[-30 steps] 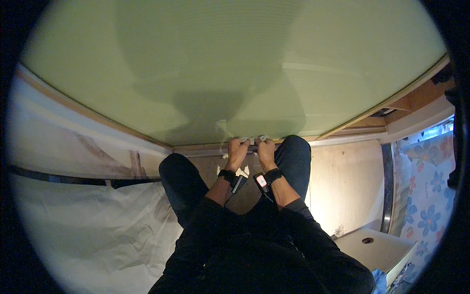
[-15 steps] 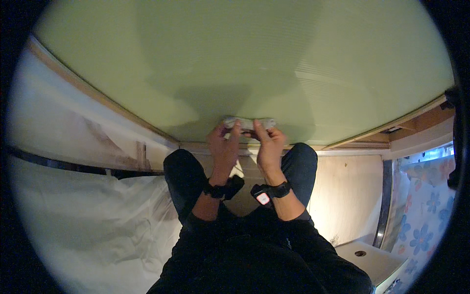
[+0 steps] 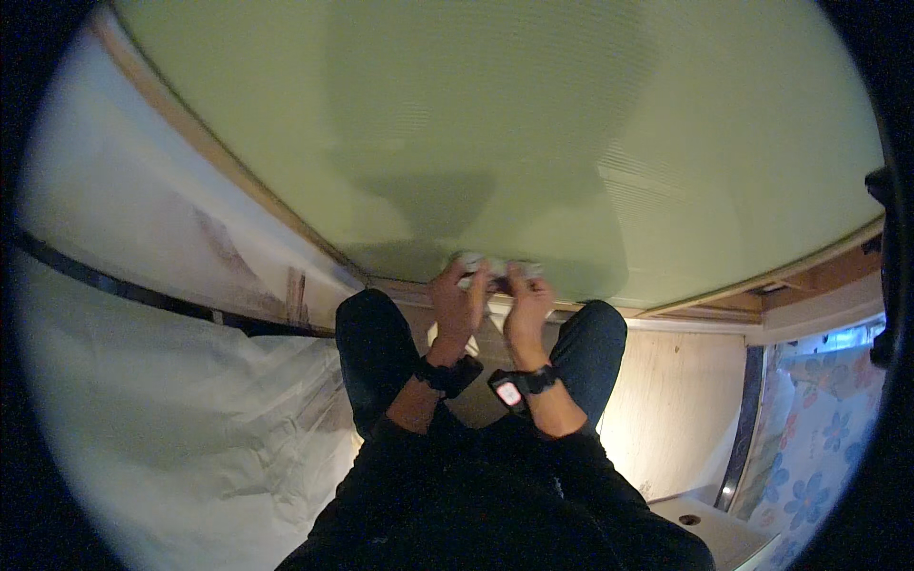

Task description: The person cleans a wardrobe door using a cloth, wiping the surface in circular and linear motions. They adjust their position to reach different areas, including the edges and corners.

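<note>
Between my two hands is a small whitish-grey piece that looks like folded cloth (image 3: 470,259); motion blur hides its exact kind. My left hand (image 3: 459,303) pinches its left end, with the thumb on top. On the right end, my right hand (image 3: 526,309) has its fingers closed in the same way. Both hands are at the near edge of a broad pale green, finely ribbed surface (image 3: 495,124), over the gap between my knees. Whether the piece touches that surface I cannot tell. Black straps circle both wrists, and a lit watch screen (image 3: 509,392) shows by the right one.
A wooden border (image 3: 228,171) edges the green surface on the left. Below it, a crumpled whitish sheet (image 3: 190,419) spreads out. To the right are a pale wooden panel (image 3: 676,409), a flower-patterned curtain (image 3: 809,447) and a light box-like piece with a round hole (image 3: 690,520).
The view has shifted, so the scene sits lower and slightly right. My hands have come closer together, and the whitish-grey piece looks less stretched out between them.
</note>
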The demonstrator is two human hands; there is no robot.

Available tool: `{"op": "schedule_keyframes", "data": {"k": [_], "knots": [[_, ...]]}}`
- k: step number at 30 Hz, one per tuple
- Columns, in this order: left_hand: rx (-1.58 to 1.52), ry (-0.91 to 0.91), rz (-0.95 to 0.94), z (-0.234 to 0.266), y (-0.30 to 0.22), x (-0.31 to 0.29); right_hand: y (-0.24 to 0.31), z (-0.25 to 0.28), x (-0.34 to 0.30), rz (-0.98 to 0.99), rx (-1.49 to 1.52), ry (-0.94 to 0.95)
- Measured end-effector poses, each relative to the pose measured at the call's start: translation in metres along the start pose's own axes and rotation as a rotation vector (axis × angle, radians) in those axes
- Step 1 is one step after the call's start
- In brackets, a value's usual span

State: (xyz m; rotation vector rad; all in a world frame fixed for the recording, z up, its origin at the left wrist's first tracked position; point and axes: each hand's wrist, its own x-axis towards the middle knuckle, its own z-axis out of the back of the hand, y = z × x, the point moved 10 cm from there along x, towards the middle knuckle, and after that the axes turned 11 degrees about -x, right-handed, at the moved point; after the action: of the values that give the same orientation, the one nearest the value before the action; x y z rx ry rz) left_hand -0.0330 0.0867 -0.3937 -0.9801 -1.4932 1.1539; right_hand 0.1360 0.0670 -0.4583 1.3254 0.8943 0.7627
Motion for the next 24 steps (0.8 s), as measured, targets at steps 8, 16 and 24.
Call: {"op": "schedule_keyframes", "data": {"k": [8,16,24], "knots": [[0.152,-0.141,-0.351,0.032,-0.138,0.037,0.151,-0.04,-0.023,0.273,0.167,0.022],[0.429,-0.16,-0.021,0.07,0.01,0.014,-0.041,-0.072,-0.004,0.076,-0.102,0.105],[-0.052,-0.185,-0.135,0.094,-0.086,0.047,0.09,-0.112,-0.031,0.189,0.172,0.118]]}}
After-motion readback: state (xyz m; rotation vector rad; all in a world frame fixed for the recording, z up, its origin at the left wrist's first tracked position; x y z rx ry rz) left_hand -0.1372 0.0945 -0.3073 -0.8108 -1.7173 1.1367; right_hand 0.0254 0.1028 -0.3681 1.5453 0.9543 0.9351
